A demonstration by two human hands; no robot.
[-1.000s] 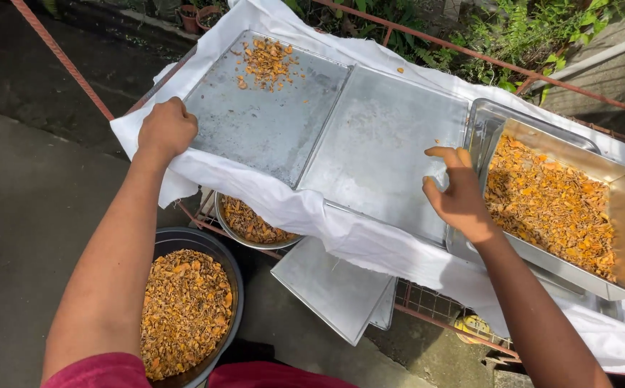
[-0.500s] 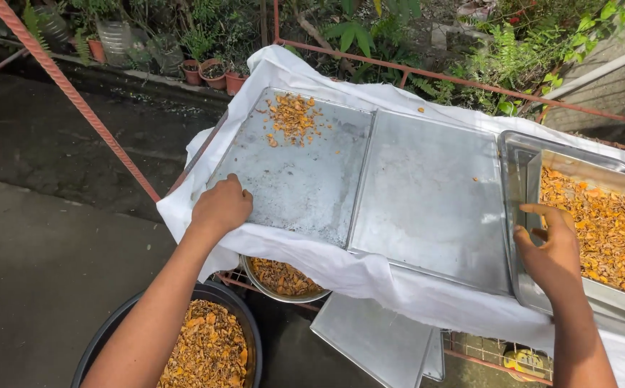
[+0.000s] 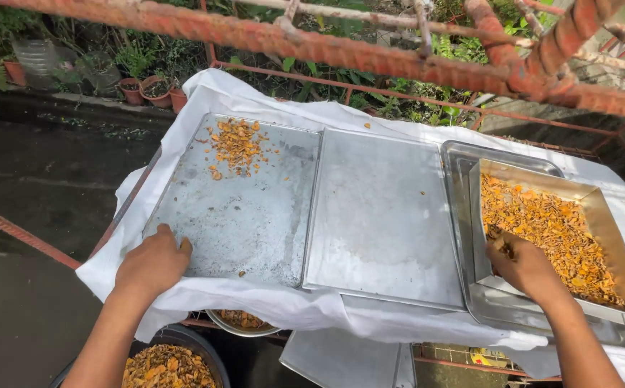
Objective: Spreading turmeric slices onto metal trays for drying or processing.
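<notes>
Orange dried pieces (image 3: 553, 233) lay in the right-hand tray (image 3: 614, 215); your right hand (image 3: 524, 267) dug in there, seemingly closed on some, while your left hand (image 3: 153, 262) gripped the flat tray (image 3: 248, 215).

You've got no labels, signs or screens here; just one small yellow packet-like scrap (image 3: 486, 357) under the rack's front edge (too blurred to identify).

left hand (image 3: 153, 264) on flat tray (image 3: 244, 215) | right hand (image 3: 526, 267) in orange flakes (image 3: 551, 231)
</notes>
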